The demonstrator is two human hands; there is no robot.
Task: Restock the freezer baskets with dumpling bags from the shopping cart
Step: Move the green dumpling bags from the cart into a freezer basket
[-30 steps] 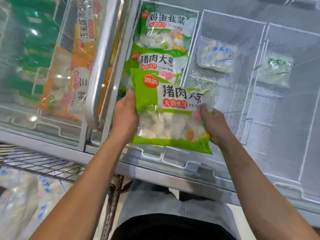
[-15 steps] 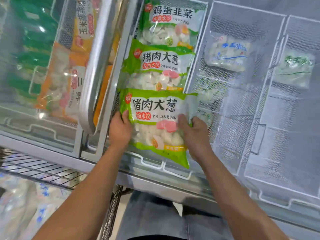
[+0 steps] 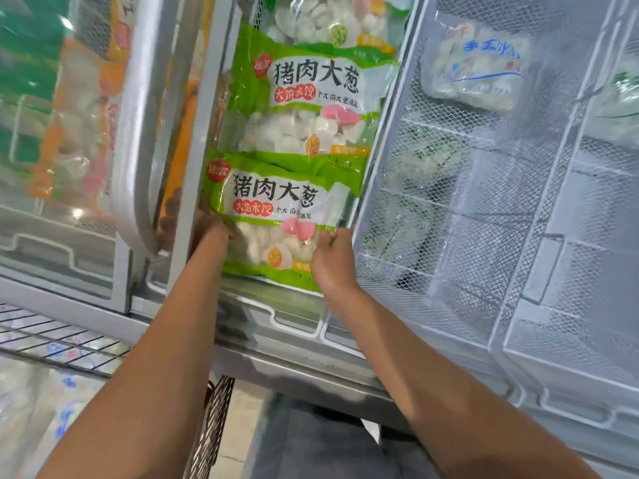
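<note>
Both hands grip one green dumpling bag (image 3: 273, 216): left hand (image 3: 207, 226) at its 9 o'clock edge, right hand (image 3: 332, 261) at 4 o'clock, fingers closed on it. It lies in the left basket (image 3: 380, 174), below a matching bag (image 3: 304, 98). Neighbouring baskets hold few bags; the cart (image 3: 52, 340) at 8 o'clock apparently holds more.

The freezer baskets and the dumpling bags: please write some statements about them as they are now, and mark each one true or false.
1. Both hands are on the nearest green bag. True: the left hand holds its left edge and the right hand its right edge.
2. That bag lies in the same basket as a second green bag with the same label. True.
3. The basket to the right is packed full of green bags. False: it holds only a pale bag with blue print at its far end.
4. The left hand is reaching into the shopping cart. False: it is at the bag in the freezer.
</note>
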